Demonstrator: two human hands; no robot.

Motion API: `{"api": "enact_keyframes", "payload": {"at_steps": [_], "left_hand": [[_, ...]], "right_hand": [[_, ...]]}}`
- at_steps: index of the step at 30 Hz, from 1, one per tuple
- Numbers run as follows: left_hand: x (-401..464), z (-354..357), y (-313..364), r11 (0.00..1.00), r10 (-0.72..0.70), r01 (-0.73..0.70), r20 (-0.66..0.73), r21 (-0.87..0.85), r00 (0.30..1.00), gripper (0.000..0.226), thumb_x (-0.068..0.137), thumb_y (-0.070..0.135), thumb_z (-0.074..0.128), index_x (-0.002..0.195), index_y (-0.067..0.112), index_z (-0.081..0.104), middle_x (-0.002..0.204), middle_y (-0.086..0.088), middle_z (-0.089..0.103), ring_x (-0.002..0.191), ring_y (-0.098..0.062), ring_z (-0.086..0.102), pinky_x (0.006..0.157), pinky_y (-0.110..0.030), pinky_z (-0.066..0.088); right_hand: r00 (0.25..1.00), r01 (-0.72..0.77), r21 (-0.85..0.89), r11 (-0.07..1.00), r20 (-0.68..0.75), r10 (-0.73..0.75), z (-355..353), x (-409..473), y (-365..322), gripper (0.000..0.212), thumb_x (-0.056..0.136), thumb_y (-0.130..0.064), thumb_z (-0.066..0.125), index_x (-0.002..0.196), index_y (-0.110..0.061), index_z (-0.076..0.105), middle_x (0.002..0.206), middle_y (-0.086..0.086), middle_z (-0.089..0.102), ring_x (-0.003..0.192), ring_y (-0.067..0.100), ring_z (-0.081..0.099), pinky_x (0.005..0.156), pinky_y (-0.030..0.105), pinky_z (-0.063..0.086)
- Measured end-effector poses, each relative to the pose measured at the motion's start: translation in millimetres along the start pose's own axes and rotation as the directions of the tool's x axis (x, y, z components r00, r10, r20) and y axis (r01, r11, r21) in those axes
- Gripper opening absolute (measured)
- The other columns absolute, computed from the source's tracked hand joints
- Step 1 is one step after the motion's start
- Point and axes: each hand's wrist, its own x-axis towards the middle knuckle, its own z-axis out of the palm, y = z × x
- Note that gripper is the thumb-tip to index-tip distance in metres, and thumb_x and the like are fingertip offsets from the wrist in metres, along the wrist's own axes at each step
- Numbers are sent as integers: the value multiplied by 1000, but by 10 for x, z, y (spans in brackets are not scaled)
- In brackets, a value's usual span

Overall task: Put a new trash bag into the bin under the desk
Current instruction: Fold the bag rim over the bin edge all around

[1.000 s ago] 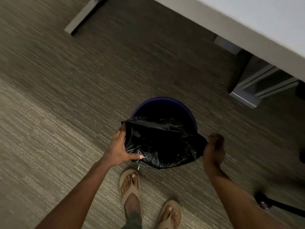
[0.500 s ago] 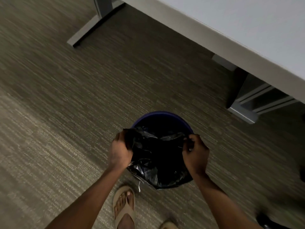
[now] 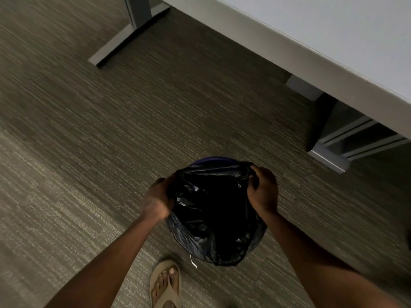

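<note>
Head-camera view, looking down at the floor. Nearest the viewer, at the bottom edge, a foot in a tan flat sandal [image 3: 165, 285] stands on the grey-brown striped carpet [image 3: 89, 152]. Just beyond it, a thin white string [image 3: 193, 262] hangs from the near side of the bag. Two bare forearms reach forward from the lower corners toward a glossy black plastic trash bag [image 3: 213, 210], which lies crumpled over the mouth of a round dark blue bin [image 3: 211, 158]. The bag covers almost all of the bin; only a narrow arc of the bin's far rim shows above the plastic. The near part of the bag bulges out and droops over the bin's near side. The left hand [image 3: 156, 200] is at the bag's left edge, its fingers curled closed on the plastic. The right hand [image 3: 262, 188] is at the bag's far right edge, its fingers closed and pinching a gathered fold of the plastic. The bin stands on open carpet, near the desk's front edge. Farther off, at the right, a grey metal desk foot [image 3: 333, 158] rests on the carpet; a second grey metal leg with a flat foot [image 3: 124, 38] stands at the far left. The pale grey desk top [image 3: 333, 36] crosses the far right corner.
</note>
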Motion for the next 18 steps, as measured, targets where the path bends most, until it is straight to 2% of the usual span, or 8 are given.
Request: {"api": "enact_keyframes", "payload": {"at_steps": [4, 9, 12, 15, 16, 18], "left_hand": [[112, 10, -1, 994, -105, 103, 122, 23, 987, 49, 97, 15, 57, 146, 21, 55, 123, -16, 67, 108, -37, 66, 92, -42, 55], [191, 52, -74, 995, -84, 90, 122, -42, 989, 50, 96, 7, 56, 144, 17, 57, 126, -18, 70, 113, -38, 68, 97, -39, 54], [248, 93, -154, 966, -168, 193, 149, -172, 974, 50, 94, 3, 56, 142, 15, 59, 132, -14, 70, 119, -33, 67, 100, -31, 49], [338, 122, -211, 870, -249, 333, 259, -363, 933, 46, 94, -9, 52, 133, 12, 61, 122, -24, 71, 112, -39, 68, 99, -45, 53], [358, 127, -223, 837, -260, 361, 281, -411, 924, 46, 92, -14, 50, 128, 11, 62, 117, -26, 71, 107, -38, 68, 96, -44, 54], [392, 121, -225, 808, -269, 393, 318, -439, 909, 47, 91, -19, 48, 123, 12, 63, 103, -22, 71, 96, -31, 67, 82, -33, 51]], "right_hand": [[998, 43, -181, 983, 44, -36, 86, 49, 15, 42, 103, -29, 50, 141, -15, 60, 140, 12, 61, 119, 42, 55, 98, 45, 44], [986, 50, -393, 918, 166, 17, 118, 210, -34, 49, 104, -51, 30, 144, -34, 53, 126, 8, 70, 116, 39, 54, 93, 46, 41], [973, 2, -400, 917, 214, 91, 140, 315, -79, 50, 103, -56, 23, 139, -39, 53, 121, 9, 71, 116, 39, 52, 93, 45, 38], [940, -97, -335, 937, 279, 198, 157, 457, -124, 52, 102, -61, 19, 128, -39, 58, 124, 9, 70, 121, 41, 49, 99, 49, 37], [925, -123, -324, 938, 305, 227, 165, 513, -135, 55, 101, -63, 17, 127, -38, 59, 127, 9, 69, 124, 42, 48, 102, 51, 36], [903, -152, -327, 933, 339, 265, 198, 608, -150, 62, 101, -66, 17, 132, -34, 60, 133, 10, 66, 130, 43, 46, 106, 53, 34]]}}
